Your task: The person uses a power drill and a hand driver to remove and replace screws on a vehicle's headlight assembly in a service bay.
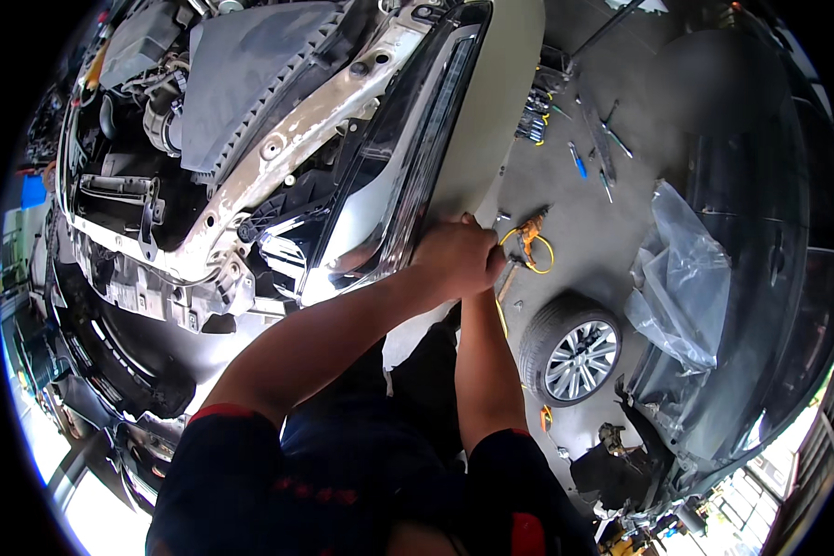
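My left hand [447,254] and my right hand [491,265] are together at the front corner of a car, beside the headlight [389,171] and the lower end of the beige fender [491,111]. The fingers of both look curled in. Whatever they grip is hidden by the hands themselves. My left forearm crosses in front of the headlight's lower end, while the right one comes straight up from below. Just right of the hands, an orange tool [530,232] with a yellow loop of cord [551,255] lies on the floor.
The opened front shows a pale metal crossmember [278,144] and a dark engine cover [241,83]. A wheel [581,357] lies at right, near a clear plastic sheet [686,278] against a dark car [760,306]. Screwdrivers [577,162] and a socket set [534,120] are on the floor.
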`<state>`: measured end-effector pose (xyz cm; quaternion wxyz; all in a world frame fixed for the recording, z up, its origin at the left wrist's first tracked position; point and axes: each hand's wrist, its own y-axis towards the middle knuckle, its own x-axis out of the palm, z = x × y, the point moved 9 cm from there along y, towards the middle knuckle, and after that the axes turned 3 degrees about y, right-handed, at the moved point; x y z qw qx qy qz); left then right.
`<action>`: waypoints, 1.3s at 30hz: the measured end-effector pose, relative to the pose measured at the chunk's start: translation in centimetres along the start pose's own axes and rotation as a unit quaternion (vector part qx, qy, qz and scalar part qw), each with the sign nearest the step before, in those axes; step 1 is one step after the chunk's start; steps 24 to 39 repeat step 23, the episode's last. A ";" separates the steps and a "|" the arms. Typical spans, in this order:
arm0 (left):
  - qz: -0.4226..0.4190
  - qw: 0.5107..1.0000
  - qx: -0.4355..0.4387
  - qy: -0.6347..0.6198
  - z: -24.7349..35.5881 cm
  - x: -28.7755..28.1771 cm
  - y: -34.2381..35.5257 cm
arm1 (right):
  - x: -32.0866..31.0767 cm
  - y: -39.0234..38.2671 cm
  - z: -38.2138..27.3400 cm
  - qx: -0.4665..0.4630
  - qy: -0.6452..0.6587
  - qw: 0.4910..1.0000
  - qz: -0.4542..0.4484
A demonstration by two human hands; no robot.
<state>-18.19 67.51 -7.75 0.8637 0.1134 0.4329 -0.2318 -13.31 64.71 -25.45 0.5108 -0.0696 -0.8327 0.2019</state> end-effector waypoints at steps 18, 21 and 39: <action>0.198 0.933 -0.234 -0.190 -15.4 -20.6 -10.2 | 1.5 0.1 0.5 0.033 -0.143 0.988 -0.044; 0.246 0.918 -0.294 -0.101 -20.4 -18.0 -18.5 | 2.0 -0.3 0.3 0.029 -0.168 0.984 -0.052; 0.197 0.948 -0.246 0.051 -19.7 -17.8 -21.3 | 2.3 -1.0 0.0 0.050 -0.242 0.969 -0.025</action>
